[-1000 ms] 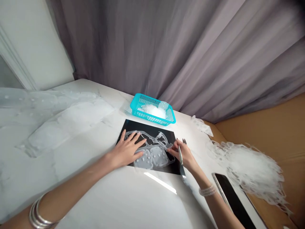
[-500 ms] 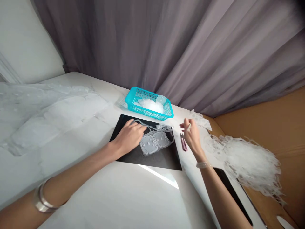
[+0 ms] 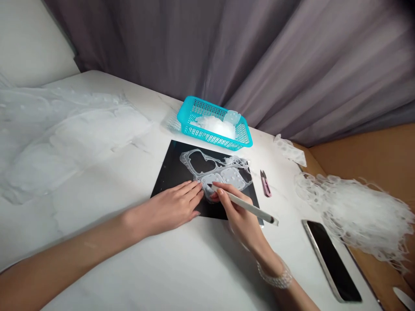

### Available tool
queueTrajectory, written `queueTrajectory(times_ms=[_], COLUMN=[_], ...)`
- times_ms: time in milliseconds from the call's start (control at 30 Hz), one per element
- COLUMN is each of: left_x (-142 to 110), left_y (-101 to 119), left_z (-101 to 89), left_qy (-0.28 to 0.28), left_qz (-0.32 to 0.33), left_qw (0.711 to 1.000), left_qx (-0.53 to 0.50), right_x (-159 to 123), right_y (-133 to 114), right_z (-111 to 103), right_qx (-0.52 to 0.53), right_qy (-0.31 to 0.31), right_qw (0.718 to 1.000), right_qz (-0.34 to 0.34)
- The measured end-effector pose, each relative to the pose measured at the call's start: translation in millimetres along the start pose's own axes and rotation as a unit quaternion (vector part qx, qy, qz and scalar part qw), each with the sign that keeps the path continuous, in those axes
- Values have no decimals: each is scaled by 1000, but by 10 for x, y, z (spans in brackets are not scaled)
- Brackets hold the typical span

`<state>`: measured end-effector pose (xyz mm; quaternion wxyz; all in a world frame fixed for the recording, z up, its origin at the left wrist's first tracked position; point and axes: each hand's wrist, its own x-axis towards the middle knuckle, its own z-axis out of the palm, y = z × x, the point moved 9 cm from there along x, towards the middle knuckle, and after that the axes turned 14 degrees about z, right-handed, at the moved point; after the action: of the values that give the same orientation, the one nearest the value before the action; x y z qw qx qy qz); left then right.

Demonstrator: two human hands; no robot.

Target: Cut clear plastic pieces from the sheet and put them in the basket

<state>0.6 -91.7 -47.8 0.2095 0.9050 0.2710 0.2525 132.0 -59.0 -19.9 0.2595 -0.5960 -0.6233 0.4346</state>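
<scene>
A clear, cut-out plastic sheet (image 3: 214, 169) lies on a black mat (image 3: 171, 177) in the middle of the white table. My left hand (image 3: 177, 206) rests flat on the mat's near edge, fingers stretched out and touching the sheet's corner. My right hand (image 3: 235, 211) grips a slim white pen-like tool (image 3: 246, 206), its tip on the sheet next to my left fingertips.
A turquoise basket (image 3: 241, 137) with clear plastic pieces stands behind the mat. Small pink snips (image 3: 265, 182) lie right of the mat. A phone (image 3: 330, 259) and a heap of clear plastic scrap (image 3: 359, 216) are at the right. Large clear sheets (image 3: 65, 134) cover the left.
My right hand came back from the right side of the mat, holding the white tool, and set its tip on the sheet. My left hand slid toward the near edge and flattened.
</scene>
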Motion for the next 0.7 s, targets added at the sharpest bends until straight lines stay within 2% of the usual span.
queueTrajectory(times_ms=[233, 300, 367, 500, 600, 700], left_x=[-3, 12, 37, 60, 52, 42], left_y=[26, 72, 148, 269, 288, 281], left_z=[-65, -74, -61, -13, -8, -7], left_qy=[56, 46, 11, -59, -71, -72], left_qz=[3, 19, 47, 92, 93, 89], left_qw=[998, 998, 990, 940, 919, 917], left_qx=[-22, 31, 131, 323, 377, 383], right_x=[-79, -70, -65, -126, -229, -327], right_y=[-233, -283, -322, -337, -279, -232], right_z=[87, 120, 152, 201, 196, 145], right_qx=[-148, -174, -195, -229, -242, -235], right_qy=[33, 43, 54, 58, 36, 30], right_qw=[982, 976, 968, 954, 951, 953], right_qz=[-110, -128, -147, -183, -191, -191])
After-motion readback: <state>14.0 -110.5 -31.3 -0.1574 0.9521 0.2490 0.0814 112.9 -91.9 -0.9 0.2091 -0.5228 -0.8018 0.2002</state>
